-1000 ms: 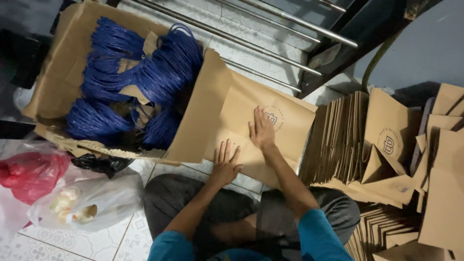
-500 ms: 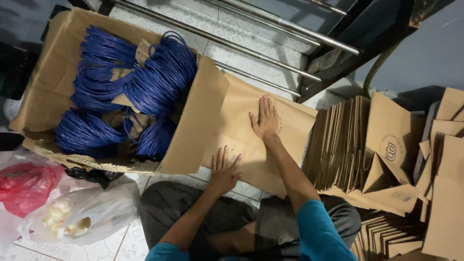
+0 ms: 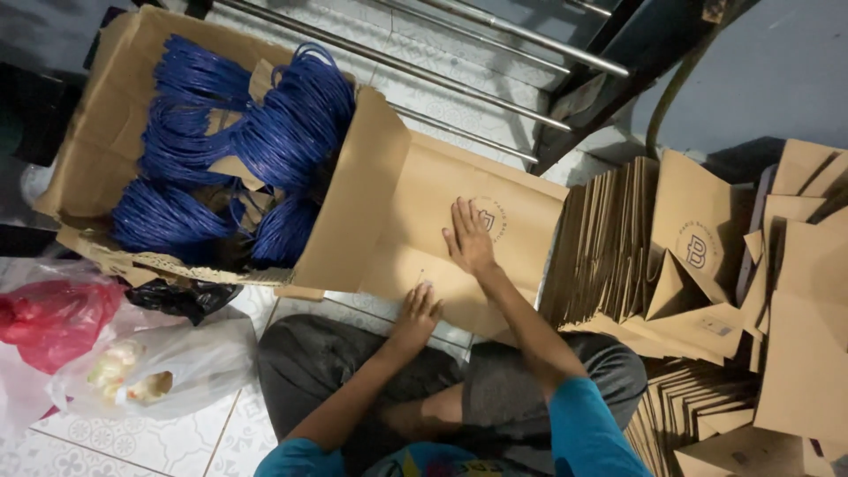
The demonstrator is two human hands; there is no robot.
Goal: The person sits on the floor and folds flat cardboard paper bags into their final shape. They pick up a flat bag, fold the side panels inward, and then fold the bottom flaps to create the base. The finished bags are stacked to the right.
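Observation:
A flat brown paper bag (image 3: 508, 208) with a round printed mark lies in front of my crossed legs. My right hand (image 3: 468, 238) presses flat on its middle, fingers spread. My left hand (image 3: 417, 315) rests on the bag's near edge, fingers bent down onto the paper. Neither hand grips anything.
A big cardboard box (image 3: 353, 212) at the left holds bundles of blue cord (image 3: 265, 132). A row of upright brown paper bags (image 3: 609, 238) and loose ones (image 3: 804, 353) fill the right. Red and clear plastic bags (image 3: 150, 367) lie at lower left. Metal stair rails (image 3: 459, 71) run behind.
My right hand has slid a little back toward me along the bag. My left hand stays at the near edge. The view has shifted slightly.

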